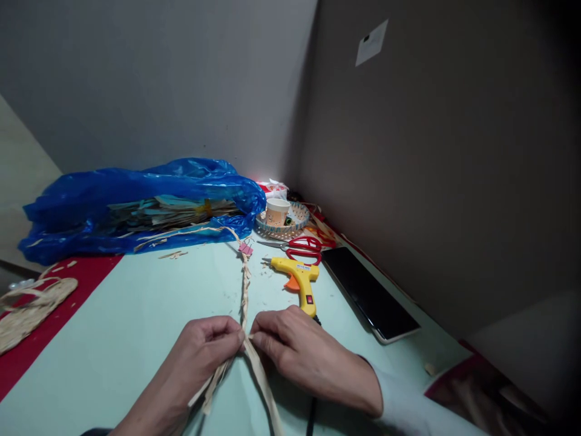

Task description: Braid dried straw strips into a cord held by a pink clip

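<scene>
Plaited strip [246, 290]: pinched by left hand [204, 346] and right hand [302, 346], presumably against unravelling; pink clip [246, 249] fastened beyond grip, likely as anchor.

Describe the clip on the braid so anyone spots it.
Find the big blue bag. In front of its right end is a pale braid. The clip on it is small and pink, unlike the red-handled scissors and yellow glue gun to its right.
</scene>
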Motion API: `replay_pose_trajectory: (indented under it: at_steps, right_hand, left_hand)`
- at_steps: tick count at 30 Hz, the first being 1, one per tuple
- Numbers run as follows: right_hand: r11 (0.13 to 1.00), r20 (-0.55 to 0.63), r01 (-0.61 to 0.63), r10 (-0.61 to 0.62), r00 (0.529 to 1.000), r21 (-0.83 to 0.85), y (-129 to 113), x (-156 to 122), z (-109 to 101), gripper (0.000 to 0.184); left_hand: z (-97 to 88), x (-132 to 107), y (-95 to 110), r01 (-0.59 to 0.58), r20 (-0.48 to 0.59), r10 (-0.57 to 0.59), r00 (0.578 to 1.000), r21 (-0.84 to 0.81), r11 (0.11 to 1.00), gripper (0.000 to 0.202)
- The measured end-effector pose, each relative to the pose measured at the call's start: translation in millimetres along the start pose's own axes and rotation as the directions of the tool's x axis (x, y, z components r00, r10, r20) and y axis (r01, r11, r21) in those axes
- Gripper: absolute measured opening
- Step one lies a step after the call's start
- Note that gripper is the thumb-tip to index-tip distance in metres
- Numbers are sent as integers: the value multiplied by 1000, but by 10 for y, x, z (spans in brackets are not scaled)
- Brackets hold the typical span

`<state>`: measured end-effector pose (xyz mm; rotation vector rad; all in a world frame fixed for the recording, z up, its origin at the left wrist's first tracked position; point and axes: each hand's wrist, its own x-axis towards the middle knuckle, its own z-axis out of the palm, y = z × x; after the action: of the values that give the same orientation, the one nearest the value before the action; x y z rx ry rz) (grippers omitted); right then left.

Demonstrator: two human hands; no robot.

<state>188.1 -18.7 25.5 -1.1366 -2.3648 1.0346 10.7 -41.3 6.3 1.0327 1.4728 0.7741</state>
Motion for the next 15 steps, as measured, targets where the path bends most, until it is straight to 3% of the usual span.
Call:
replay_pose_trajectory:
  at_steps: [5, 8, 10, 12, 15]
  right_hand:
    - [999, -79, -47, 47, 996, 5, -23, -4, 40, 21]
    - [1000, -123, -5, 6, 992, 11, -58, -34, 103, 22]
    - [997, -139, 43, -52, 989, -66, -76, -71, 173, 20]
    - [963, -132, 104, -139, 981, -248, -73, -104, 269, 14]
    - [765, -82, 271, -388, 918, -584, -26, -111, 436, 16]
  left_hand:
    - [31, 3, -9, -119, 19, 118, 993, 199, 973, 21]
    - [58, -1, -46, -176, 0, 184, 983, 299, 938, 19]
    - [49, 5, -71, -184, 33, 182, 983, 253, 950, 20]
    - [22, 12, -84, -172, 96, 159, 983, 140, 975, 22]
    - [-16, 3, -72, -79, 168, 98, 981, -118, 990, 27]
